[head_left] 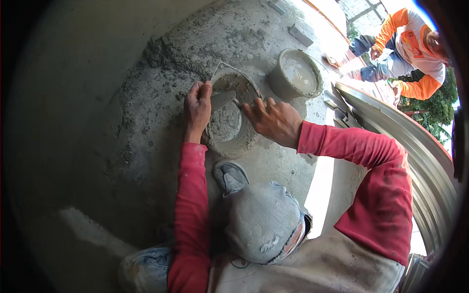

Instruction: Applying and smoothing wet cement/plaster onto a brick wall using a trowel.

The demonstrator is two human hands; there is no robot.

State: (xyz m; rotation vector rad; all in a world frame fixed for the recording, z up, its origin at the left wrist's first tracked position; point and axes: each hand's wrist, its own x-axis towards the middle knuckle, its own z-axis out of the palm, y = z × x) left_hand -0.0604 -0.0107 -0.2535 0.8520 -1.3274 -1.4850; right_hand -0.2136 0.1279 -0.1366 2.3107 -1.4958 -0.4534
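Dusty grey-blue fabric over a bent knee (264, 222) looms closest on my feed, between five and six o'clock as I set the dial on the round, grey-crusted bucket with a thin wire handle (233, 148). That bucket stands near mid-view on the rough grey concrete floor (281, 168), with lumpy grey wet mix (224, 122) inside.

At nine to ten o'clock I see the left hand (198, 105), its thumb and fingers pinched together at the rim; I cannot tell whether they grip the rim or the wire. At three o'clock the right hand (274, 121) is curled around the handle of a flat grey metal trowel (223, 100), whose blade lies over the mix.

A second round grey bucket of cloudy liquid (280, 84) sits at two o'clock, just beside the first. I find a loose grey mound of gritty material (188, 53) toward eleven, a grey rectangular block (301, 35) past one, and a scuffed grey shoe (229, 176) at six. Farther out at two is a co-worker in orange sleeves (410, 53).
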